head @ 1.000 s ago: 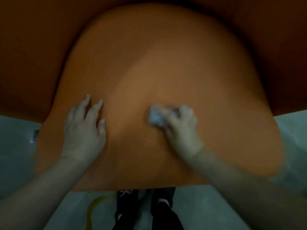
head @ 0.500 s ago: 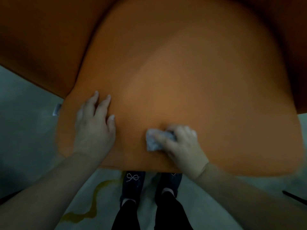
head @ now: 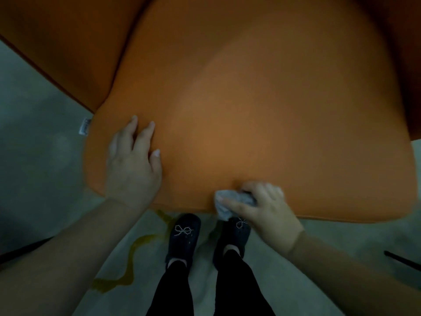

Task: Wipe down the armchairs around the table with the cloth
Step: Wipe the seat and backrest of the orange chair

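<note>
It looks like an indoor sitting area, maybe a lounge or a home; which one is hard to tell. A big orange upholstered armchair [head: 262,106] with a small sewn label [head: 84,126] stands on a pale grey floor [head: 41,169] that has a yellow wavy line [head: 132,252].
</note>
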